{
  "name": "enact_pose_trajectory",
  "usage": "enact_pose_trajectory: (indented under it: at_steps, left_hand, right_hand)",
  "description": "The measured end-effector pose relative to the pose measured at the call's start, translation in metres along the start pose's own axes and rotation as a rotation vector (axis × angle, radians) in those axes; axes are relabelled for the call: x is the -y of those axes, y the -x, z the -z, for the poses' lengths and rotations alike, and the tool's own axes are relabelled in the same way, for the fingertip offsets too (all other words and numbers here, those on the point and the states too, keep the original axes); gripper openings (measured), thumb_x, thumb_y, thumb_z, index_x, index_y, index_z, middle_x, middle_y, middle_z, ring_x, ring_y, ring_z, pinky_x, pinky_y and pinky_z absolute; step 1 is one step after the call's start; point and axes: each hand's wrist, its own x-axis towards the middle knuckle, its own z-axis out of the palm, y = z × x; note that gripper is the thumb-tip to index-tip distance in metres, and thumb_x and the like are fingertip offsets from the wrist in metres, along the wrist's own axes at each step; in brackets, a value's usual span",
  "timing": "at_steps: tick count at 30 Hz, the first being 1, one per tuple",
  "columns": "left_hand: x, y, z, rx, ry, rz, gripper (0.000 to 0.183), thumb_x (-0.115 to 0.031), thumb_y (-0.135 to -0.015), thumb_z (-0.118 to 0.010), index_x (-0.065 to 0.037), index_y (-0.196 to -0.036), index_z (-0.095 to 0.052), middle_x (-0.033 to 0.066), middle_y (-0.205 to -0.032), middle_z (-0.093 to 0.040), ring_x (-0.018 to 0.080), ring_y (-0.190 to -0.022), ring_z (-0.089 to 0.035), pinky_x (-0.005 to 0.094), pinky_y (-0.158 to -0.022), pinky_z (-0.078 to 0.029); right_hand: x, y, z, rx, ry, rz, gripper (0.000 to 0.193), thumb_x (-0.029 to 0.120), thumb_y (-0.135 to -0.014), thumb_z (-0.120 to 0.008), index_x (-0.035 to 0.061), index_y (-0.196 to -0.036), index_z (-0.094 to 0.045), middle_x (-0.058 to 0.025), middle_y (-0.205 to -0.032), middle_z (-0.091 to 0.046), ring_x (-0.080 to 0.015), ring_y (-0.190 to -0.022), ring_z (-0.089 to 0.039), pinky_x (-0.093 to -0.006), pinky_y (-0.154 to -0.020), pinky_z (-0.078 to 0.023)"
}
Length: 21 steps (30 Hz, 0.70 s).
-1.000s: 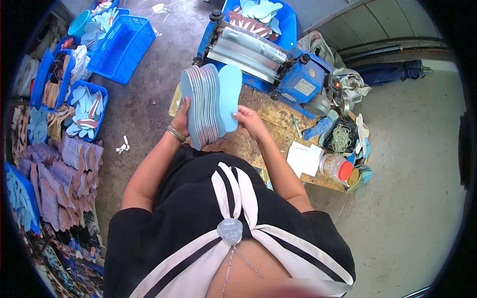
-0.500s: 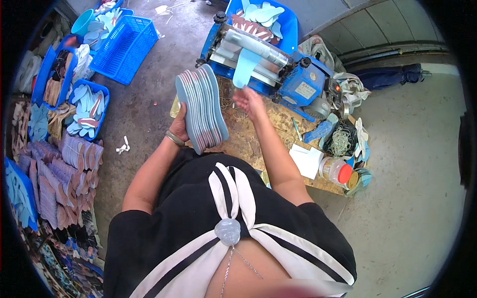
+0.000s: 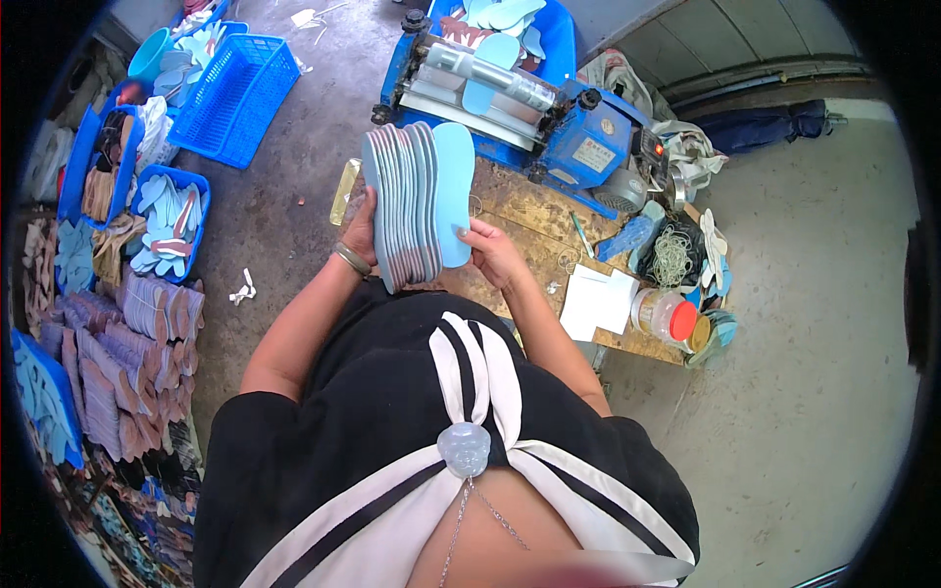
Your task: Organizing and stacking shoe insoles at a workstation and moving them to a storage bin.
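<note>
My left hand (image 3: 360,231) is closed round a stack of insoles (image 3: 404,211), held upright on edge in front of my body. Their edges show light blue and pinkish layers. At the stack's right end, my right hand (image 3: 495,253) pinches a light blue insole (image 3: 453,196) near its lower end, thumb on its face. Beyond the stack, another light blue insole (image 3: 480,96) lies across the rollers of a blue roller machine (image 3: 585,147). My right fingers are partly hidden behind the pinched insole.
A worn wooden table (image 3: 529,216) carries white paper (image 3: 600,302), a red-lidded jar (image 3: 671,316) and a string bundle (image 3: 671,257). Behind the machine is a blue bin (image 3: 561,44) of insoles. A blue basket (image 3: 235,103) stands left, above insole piles (image 3: 127,363).
My right hand has come back from the machine to the stack and now grips its end insole. The insole at the rollers has moved farther through, away from me.
</note>
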Motion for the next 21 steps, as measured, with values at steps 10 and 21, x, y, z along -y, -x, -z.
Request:
enact_pose_trajectory:
  at_steps: [10,21]
  left_hand:
    - [0.002,0.009,-0.002,0.150,0.138,-0.029,0.068,-0.054,-0.075,-0.056,-0.009,-0.125,-0.041,0.0110,-0.115,-0.053,0.0243,-0.099,-0.056,0.0438,-0.085,-0.047]
    - [-0.011,0.021,-0.012,0.430,0.217,-0.070,0.062,-0.044,-0.085,-0.045,-0.003,-0.130,-0.032,0.0208,-0.123,-0.045,0.0385,-0.112,-0.044,0.0503,-0.091,-0.040]
  right_hand:
    - [0.011,-0.013,0.013,-0.162,-0.108,0.117,0.033,0.002,-0.081,-0.047,0.0032,-0.114,-0.046,-0.0083,-0.096,-0.060,-0.0176,-0.080,-0.061,-0.0262,-0.063,-0.052]
    - [0.030,-0.050,0.008,-0.007,-0.155,0.143,0.041,-0.004,-0.079,-0.044,0.0003,-0.119,-0.038,-0.0189,-0.103,-0.057,-0.0311,-0.086,-0.061,-0.0281,-0.063,-0.056]
